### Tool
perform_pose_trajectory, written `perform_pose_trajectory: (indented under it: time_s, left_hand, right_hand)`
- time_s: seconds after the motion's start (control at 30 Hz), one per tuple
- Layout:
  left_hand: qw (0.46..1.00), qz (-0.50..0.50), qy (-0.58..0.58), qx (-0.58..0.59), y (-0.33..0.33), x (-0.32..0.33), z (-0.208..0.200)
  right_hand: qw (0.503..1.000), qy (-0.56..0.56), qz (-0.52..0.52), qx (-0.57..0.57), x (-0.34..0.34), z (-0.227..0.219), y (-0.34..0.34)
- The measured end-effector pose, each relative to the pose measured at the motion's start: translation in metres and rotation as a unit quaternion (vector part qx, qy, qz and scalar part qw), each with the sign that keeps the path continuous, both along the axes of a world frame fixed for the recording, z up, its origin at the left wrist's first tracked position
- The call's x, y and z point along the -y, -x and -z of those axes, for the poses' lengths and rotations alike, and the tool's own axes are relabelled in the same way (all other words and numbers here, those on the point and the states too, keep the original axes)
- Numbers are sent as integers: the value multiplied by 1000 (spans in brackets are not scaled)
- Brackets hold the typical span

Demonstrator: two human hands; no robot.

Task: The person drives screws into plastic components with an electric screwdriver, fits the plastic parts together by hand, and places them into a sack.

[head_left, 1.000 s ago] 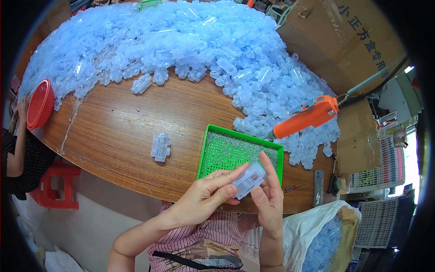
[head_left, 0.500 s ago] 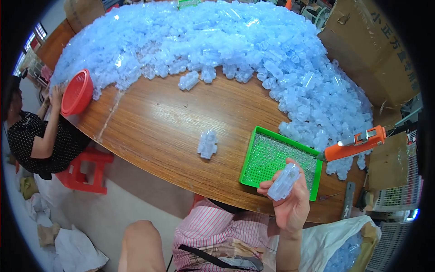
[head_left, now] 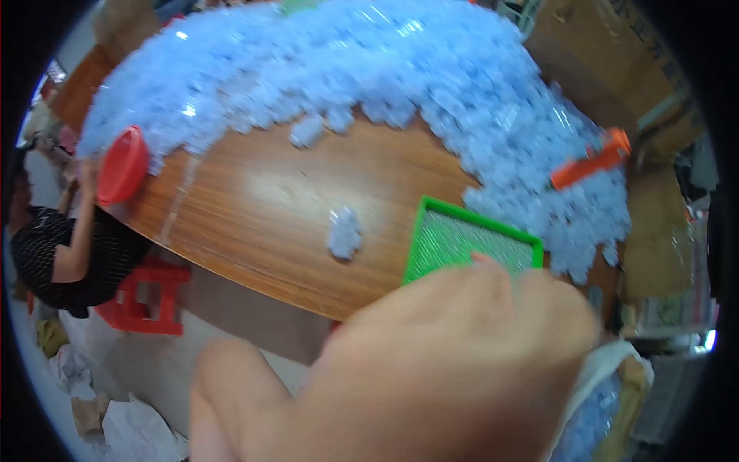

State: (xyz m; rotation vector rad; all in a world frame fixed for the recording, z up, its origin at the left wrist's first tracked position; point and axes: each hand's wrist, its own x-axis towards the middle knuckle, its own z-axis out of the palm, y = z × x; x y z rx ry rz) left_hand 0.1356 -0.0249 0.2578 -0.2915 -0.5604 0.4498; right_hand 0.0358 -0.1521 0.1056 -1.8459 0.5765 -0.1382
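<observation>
A large, smeared shape of bare skin, which I take for my right hand (head_left: 500,316) and forearm, rises from the lower edge close to me. It covers the near side of the green tray (head_left: 479,214). One fingertip shows over the tray, but the other fingers are too blurred to read, and anything held is hidden. My left hand cannot be made out. On the brown table (head_left: 262,208), left of the tray, lies a single clear plastic piece (head_left: 344,233). Small shiny metal parts fill much of the tray.
A great heap of clear plastic pieces (head_left: 308,61) curves round the table's far and right sides. An orange power screwdriver (head_left: 591,159) hangs at the right, near cardboard (head_left: 600,54). At the left, another person (head_left: 69,246) reaches to a red basket (head_left: 123,165) beside a red stool (head_left: 158,296).
Half a second ago a hand held a clear plastic piece over the tray; now blurred skin covers that spot and the piece is hidden. The view has shifted slightly.
</observation>
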Motion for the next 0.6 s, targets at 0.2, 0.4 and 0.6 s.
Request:
perform_pose_trajectory:
  time_s: [0.2,0.4,0.6]
  left_hand:
    - [938,169,258,-162,25,44,8]
    - [802,308,450,-243,53,85,-19]
    - [675,363,567,-302,55,81,-32]
  right_hand:
    - [957,-261,-12,129,0,0,9]
    - [907,-398,62,124,-11,8,9]
    - [906,-406,50,114,-10,-1,8]
